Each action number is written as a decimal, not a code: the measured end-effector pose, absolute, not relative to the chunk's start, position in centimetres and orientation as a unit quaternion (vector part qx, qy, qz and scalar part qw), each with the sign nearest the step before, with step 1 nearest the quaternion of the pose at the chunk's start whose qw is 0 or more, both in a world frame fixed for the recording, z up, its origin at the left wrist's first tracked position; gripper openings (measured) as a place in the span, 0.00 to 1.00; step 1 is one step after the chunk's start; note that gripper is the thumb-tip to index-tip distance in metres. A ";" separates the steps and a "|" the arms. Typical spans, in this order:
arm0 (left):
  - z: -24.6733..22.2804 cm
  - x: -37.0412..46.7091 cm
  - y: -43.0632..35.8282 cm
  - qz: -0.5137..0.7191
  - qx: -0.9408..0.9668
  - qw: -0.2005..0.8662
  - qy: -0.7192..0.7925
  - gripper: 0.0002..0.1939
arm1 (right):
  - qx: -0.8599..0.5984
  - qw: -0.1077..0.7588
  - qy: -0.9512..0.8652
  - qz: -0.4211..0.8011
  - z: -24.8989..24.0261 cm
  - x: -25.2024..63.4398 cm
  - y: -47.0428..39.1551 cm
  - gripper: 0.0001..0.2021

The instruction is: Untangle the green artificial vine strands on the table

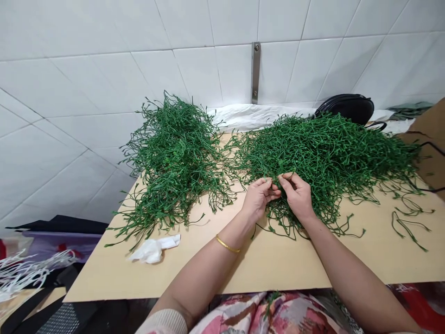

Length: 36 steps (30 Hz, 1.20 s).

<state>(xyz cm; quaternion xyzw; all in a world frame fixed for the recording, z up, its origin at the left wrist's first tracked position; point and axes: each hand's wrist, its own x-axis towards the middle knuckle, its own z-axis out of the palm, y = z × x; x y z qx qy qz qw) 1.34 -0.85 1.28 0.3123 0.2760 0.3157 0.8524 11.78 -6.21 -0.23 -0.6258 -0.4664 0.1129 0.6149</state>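
My left hand (260,195) and my right hand (297,192) are close together over the near edge of a large heap of green artificial stems (313,144). Both are closed in a pinch, thumb against fingers. Between them is a thin green stem, mostly hidden by the fingertips. A second pile of green stems (177,153), thin and branched with small tips, lies on the left of the table. Several loose green stems (410,222) are strewn at the right.
A crumpled white tissue (149,250) lies on the tan tabletop (139,283) at the left. A black pouch (347,107) stands behind the right heap, beside a brown cardboard box (431,125). White tiled wall (222,28) closes off the back. White cords (31,273) hang at lower left.
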 end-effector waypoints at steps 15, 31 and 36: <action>1.2 1.5 -0.5 0.265 0.233 0.890 0.287 0.03 | -0.599 0.609 -0.498 0.148 -0.3 11.5 -6.3 0.07; 0.8 1.5 -0.1 0.256 0.211 0.896 0.295 0.06 | -0.534 0.569 -0.519 0.348 -0.1 12.4 -6.3 0.14; 1.1 1.1 0.1 0.225 0.162 0.920 0.275 0.09 | -0.546 0.573 -0.523 0.315 -0.4 12.5 -6.0 0.13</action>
